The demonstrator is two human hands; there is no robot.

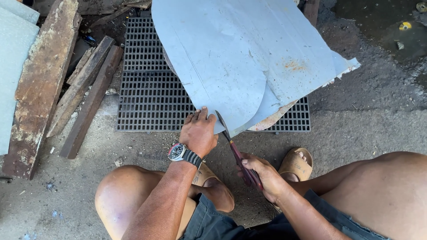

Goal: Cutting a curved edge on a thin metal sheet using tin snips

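A large grey metal sheet (240,58) with rust spots lies over a black plastic grate (147,98). A curved cut runs up from the sheet's near edge, splitting it into two overlapping flaps. My left hand (199,132), with a wristwatch on its wrist, grips the near edge of the left flap. My right hand (263,175) is closed on the dark red handles of tin snips (235,153), whose blades sit at the sheet's near edge, right beside my left fingers.
Rusty metal bars and wooden planks (66,89) lie at the left on the dirt ground. My bare knees and a tan sandal (296,163) frame the near side. A dark wet patch with small debris (400,31) lies at the far right.
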